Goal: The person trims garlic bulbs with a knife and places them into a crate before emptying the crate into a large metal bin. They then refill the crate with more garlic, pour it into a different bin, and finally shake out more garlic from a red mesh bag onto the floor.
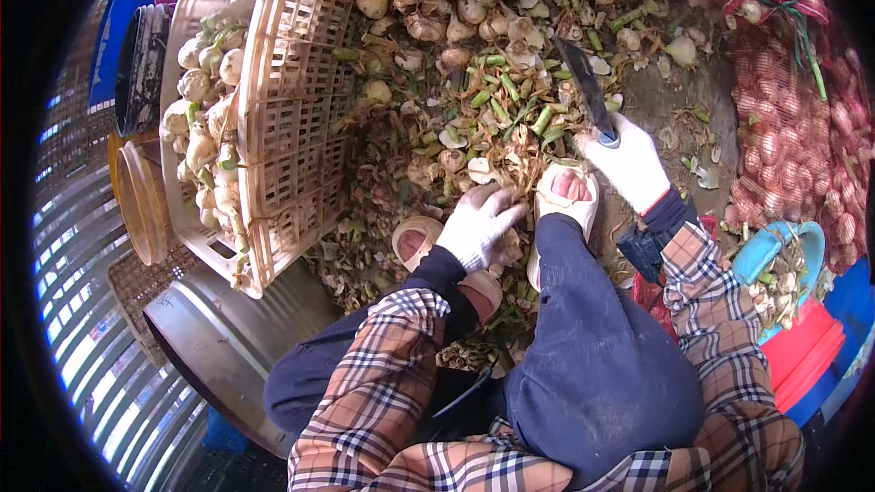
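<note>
My right hand (630, 162), in a white knit glove, is closed around the handle of a knife (583, 82). Its dark, broad blade points away from me over the litter. Lower and to the left, my gloved left hand (478, 224) reaches down between my sandals, its fingertips blurred. A brownish garlic bulb (507, 247) lies beside its palm; whether the fingers grip anything is hidden. Cut green garlic stalks (509, 87) and dry skins cover the ground before my hands. Beyond them spreads a heap of untrimmed garlic bulbs (472, 10).
A pale plastic crate (301, 82) tilts at the left, holding trimmed garlic bulbs (205, 137). Below it lies a large metal drum (239, 328). Red mesh sacks (772, 130) of bulbs line the right. A turquoise container (813, 246) with garlic scraps sits above a red tub (806, 355).
</note>
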Available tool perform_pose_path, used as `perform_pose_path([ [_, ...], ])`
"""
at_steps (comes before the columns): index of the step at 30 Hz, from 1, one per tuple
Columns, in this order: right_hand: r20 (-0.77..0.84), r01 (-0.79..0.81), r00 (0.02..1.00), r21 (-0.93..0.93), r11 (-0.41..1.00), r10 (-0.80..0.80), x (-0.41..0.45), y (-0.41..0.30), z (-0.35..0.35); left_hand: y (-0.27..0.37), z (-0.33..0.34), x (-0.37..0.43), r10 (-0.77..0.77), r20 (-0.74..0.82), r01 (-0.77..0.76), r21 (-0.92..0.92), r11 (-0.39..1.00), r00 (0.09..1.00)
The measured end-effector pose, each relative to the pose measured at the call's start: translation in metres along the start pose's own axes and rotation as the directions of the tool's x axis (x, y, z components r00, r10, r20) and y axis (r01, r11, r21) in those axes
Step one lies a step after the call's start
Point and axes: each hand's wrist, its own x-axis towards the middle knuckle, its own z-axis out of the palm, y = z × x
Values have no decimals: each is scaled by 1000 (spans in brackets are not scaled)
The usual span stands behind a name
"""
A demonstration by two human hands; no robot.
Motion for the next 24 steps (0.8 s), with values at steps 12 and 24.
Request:
perform_pose_path([
  [12, 50, 4, 999, 35, 999, -6, -16, -4, 1, 20, 8, -5, -452, 232, 481, -87, 872, 861],
  [24, 199, -47, 978, 506, 861, -63, -7, -53, -6, 46, -65, 82, -607, -106, 85, -957, 278, 788],
])
